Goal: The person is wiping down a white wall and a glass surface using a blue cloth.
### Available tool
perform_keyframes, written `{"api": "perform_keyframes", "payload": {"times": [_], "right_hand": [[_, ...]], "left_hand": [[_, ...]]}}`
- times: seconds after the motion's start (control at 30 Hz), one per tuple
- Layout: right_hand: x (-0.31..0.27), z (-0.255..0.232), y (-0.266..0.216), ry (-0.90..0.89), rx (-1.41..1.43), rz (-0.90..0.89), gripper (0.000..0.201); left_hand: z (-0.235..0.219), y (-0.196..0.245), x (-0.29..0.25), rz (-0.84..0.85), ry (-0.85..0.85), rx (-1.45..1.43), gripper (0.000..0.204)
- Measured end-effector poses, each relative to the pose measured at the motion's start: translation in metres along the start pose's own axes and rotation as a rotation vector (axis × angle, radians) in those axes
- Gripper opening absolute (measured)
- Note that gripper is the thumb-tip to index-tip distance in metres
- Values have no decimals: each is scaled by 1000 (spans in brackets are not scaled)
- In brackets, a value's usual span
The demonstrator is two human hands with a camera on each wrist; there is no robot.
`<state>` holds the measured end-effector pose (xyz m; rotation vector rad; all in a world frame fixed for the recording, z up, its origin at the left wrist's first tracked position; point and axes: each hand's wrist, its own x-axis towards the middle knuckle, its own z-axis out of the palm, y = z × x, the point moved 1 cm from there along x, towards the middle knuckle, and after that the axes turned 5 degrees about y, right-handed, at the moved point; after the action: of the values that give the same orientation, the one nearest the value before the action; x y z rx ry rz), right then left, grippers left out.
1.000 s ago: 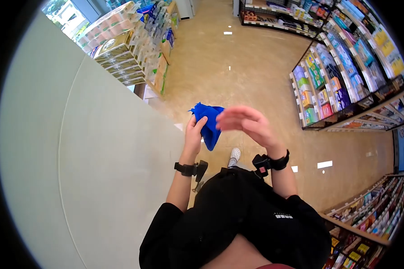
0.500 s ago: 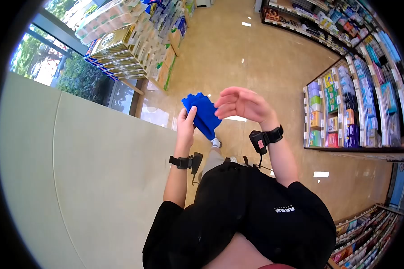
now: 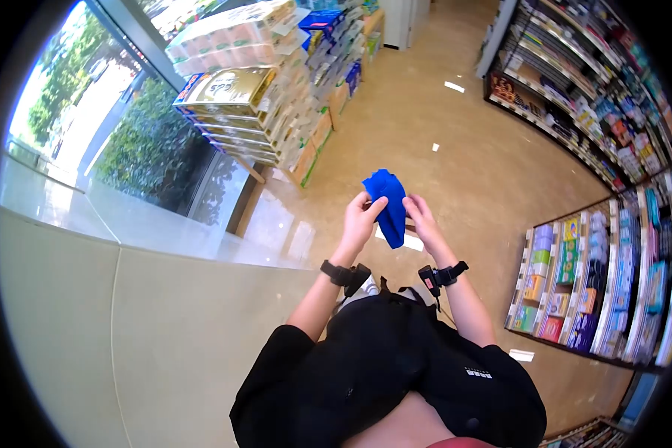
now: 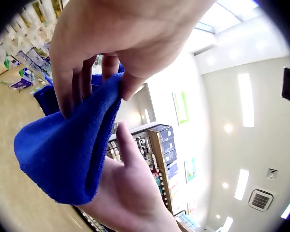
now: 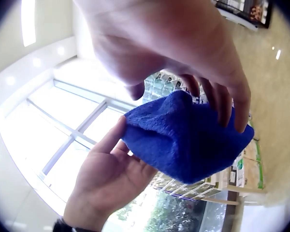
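Observation:
A folded blue cloth [image 3: 390,213] with a fuzzy, towel-like surface hangs in the air in front of the body. My left hand [image 3: 362,216] pinches its near side between thumb and fingers; the left wrist view shows a fold of the cloth [image 4: 67,150] caught there. On the other side is my right hand [image 3: 423,218], fingertips right at the cloth's edge. In the right wrist view its fingers [image 5: 222,104] lie along the far face of the cloth [image 5: 183,140], while the thumb stands apart from it.
A pale counter [image 3: 201,321] runs along the left. Beyond it, stacked packs [image 3: 231,93] stand by a window [image 3: 67,104]. Stocked shelves [image 3: 590,284] line the right side. Tan floor [image 3: 425,112] stretches ahead between them.
The head view has turned, bringing more window in at the left. My right hand, earlier raised and spread beside the cloth, has lowered to its edge. My left hand still pinches the cloth.

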<state>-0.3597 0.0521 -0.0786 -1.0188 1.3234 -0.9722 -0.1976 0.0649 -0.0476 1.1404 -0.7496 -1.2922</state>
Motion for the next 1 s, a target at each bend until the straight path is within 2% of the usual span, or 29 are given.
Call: {"api": "perform_keyframes", "payload": {"times": [0.03,0.13,0.27,0.33,0.4,0.47,0.53,0.63,0.7,0.87,0.9,0.93,1.0], "right_hand": [[17,2,5,78,-44,-62,65],[43,20,-4,-60,16,-246,73],[79,62,-36,-529,-4,-140,71],[83,69,-40,-533,70,-73,62],[108,83,-44,-619,77,-40,57],[130,93,-48,-670,55,-53,47],[153,95,-53,-729,27,-52,42],[203,98,-56,-774,-28,-71,33],[229,95,-73,-716,14,-73,29],[281,95,-119,-564,249,-77,24],[285,98,-127,-509,260,-126,25],[284,107,-113,-566,216,-199,25],[285,123,-75,-662,112,-346,26]], "left_hand": [[-6,-1,6,3,17,43,14],[-15,13,25,-7,38,86,13],[-41,-2,61,22,45,63,17],[-43,6,66,-12,94,101,21],[-51,10,74,-16,178,136,20],[-56,17,83,-95,185,53,14],[-53,20,94,-79,246,42,14],[-48,27,120,-62,297,-11,21],[-46,25,137,-21,343,-51,24],[-54,9,159,-36,639,-37,28],[-55,5,160,-35,721,-52,29],[-56,1,159,-36,799,-66,30],[-35,9,181,-38,751,-311,38]]}}
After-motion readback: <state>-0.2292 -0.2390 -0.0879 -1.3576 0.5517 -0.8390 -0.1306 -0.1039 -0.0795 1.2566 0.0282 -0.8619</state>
